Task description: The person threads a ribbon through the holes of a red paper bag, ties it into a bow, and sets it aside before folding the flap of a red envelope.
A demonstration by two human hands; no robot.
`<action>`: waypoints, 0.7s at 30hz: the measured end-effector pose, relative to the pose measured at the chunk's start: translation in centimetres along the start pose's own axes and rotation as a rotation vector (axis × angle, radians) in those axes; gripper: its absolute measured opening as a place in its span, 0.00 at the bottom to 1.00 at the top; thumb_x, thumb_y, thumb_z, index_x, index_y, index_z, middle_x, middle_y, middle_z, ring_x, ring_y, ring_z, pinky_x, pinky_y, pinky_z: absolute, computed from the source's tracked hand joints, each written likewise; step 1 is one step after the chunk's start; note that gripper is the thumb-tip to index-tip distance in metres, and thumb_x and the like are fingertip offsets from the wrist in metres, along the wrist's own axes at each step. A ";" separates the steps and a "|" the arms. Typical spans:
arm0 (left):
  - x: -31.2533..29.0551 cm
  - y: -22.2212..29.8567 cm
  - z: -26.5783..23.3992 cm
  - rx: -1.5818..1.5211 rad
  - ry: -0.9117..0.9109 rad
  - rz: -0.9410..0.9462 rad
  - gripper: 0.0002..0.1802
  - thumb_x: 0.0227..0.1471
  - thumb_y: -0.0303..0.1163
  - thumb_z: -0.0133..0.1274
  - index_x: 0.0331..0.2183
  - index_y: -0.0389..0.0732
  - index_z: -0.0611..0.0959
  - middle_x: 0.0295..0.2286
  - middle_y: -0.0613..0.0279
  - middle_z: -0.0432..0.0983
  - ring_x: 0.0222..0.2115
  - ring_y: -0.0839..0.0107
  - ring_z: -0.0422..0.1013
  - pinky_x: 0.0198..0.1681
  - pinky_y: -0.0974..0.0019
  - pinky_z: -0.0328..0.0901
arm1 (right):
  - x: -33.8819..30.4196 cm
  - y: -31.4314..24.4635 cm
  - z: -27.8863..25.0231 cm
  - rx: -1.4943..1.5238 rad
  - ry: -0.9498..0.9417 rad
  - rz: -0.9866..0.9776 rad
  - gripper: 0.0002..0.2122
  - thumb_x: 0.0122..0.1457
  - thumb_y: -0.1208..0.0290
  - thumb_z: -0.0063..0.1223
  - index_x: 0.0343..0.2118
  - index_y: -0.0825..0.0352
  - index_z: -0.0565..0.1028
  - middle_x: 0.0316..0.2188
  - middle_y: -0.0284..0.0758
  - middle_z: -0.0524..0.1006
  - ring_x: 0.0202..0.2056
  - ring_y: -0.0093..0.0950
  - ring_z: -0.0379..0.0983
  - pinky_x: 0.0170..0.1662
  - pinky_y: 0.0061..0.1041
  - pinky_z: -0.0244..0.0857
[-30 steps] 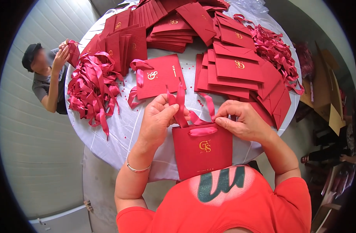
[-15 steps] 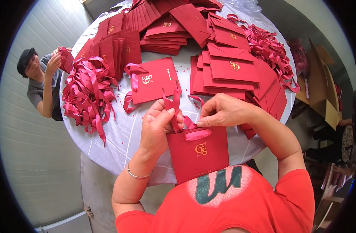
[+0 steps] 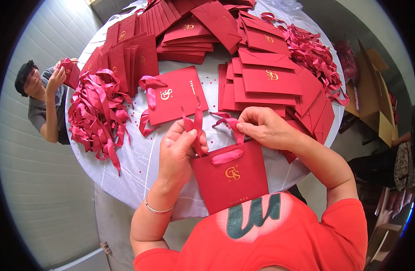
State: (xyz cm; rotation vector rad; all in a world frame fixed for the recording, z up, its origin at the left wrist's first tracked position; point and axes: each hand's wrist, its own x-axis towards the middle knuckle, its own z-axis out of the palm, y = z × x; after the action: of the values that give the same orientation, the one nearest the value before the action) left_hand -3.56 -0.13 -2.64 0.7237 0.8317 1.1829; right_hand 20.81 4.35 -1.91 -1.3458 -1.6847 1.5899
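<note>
A dark red paper gift bag (image 3: pixel 230 187) with a gold emblem rests against my shirt at the table's near edge. A pink ribbon strip (image 3: pixel 228 156) crosses the front of its top. My left hand (image 3: pixel 176 149) is closed at the bag's upper left corner, pinching a ribbon (image 3: pixel 197 131) whose two ends stick up above the fingers. At the upper right, my right hand (image 3: pixel 267 127) pinches another length of satin ribbon (image 3: pixel 237 132) between thumb and forefinger, pulled up from the bag's top. Beyond my hands lies another red bag (image 3: pixel 178 95) with ribbon on it.
Pink ribbons are heaped at the left (image 3: pixel 96 113) and far right (image 3: pixel 309 56). Stacks of flat red bags (image 3: pixel 268 79) cover the far and right table. Across the left side, a person (image 3: pixel 47 101) holds a small red bag. An open cardboard box (image 3: pixel 374 90) stands right of the table.
My right hand has moved slightly up and right, drawing its ribbon higher above the bag. The left hand has shifted a little left and down, still pinching its ribbon.
</note>
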 end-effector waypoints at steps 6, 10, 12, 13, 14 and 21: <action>-0.4 -0.3 0.9 0.200 -0.039 -0.055 0.19 0.57 0.23 0.54 0.50 0.34 0.72 0.37 0.54 0.80 0.37 0.67 0.78 0.46 0.64 0.73 | -0.7 0.3 0.6 -0.212 0.118 -0.167 0.08 0.65 0.69 0.55 0.34 0.71 0.75 0.24 0.26 0.72 0.29 0.14 0.64 0.31 0.19 0.61; -0.7 0.2 0.9 0.150 -0.081 -0.062 0.19 0.57 0.19 0.53 0.50 0.33 0.72 0.38 0.56 0.79 0.37 0.69 0.78 0.47 0.64 0.73 | -0.8 -0.9 1.0 -0.314 0.096 -0.248 0.12 0.62 0.66 0.59 0.34 0.74 0.78 0.23 0.42 0.77 0.26 0.26 0.73 0.31 0.28 0.66; -0.6 0.7 0.6 0.129 -0.093 -0.066 0.17 0.58 0.18 0.51 0.49 0.33 0.72 0.37 0.56 0.79 0.37 0.69 0.78 0.46 0.64 0.73 | -1.0 -1.8 0.5 -0.382 -0.003 -0.115 0.15 0.58 0.62 0.65 0.34 0.72 0.81 0.25 0.38 0.80 0.29 0.23 0.75 0.33 0.26 0.68; -0.7 0.9 0.5 0.132 -0.089 -0.032 0.16 0.59 0.19 0.51 0.49 0.33 0.72 0.37 0.56 0.79 0.37 0.69 0.77 0.46 0.64 0.73 | -1.0 -2.3 0.2 -0.290 -0.087 -0.093 0.15 0.56 0.62 0.67 0.34 0.72 0.81 0.26 0.36 0.80 0.29 0.21 0.74 0.33 0.26 0.68; -0.7 1.0 0.3 0.136 -0.077 -0.006 0.15 0.59 0.20 0.50 0.49 0.33 0.72 0.38 0.57 0.79 0.38 0.69 0.77 0.46 0.65 0.73 | -1.0 -2.9 -0.1 -0.216 -0.167 -0.050 0.15 0.55 0.62 0.68 0.34 0.72 0.81 0.26 0.34 0.80 0.30 0.20 0.73 0.33 0.26 0.68; 1.8 2.3 -2.8 0.099 0.305 0.442 0.12 0.63 0.28 0.50 0.48 0.35 0.74 0.40 0.58 0.79 0.43 0.73 0.76 0.48 0.68 0.70 | 1.5 -9.4 -2.7 -0.124 0.018 -0.458 0.10 0.51 0.72 0.72 0.31 0.70 0.82 0.23 0.24 0.79 0.27 0.12 0.71 0.29 0.15 0.65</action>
State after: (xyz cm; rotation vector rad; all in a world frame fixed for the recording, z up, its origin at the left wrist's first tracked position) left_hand -6.82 2.27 -2.43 0.8472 1.0198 1.6869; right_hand 19.33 8.25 7.01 -0.9307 -1.9340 1.2235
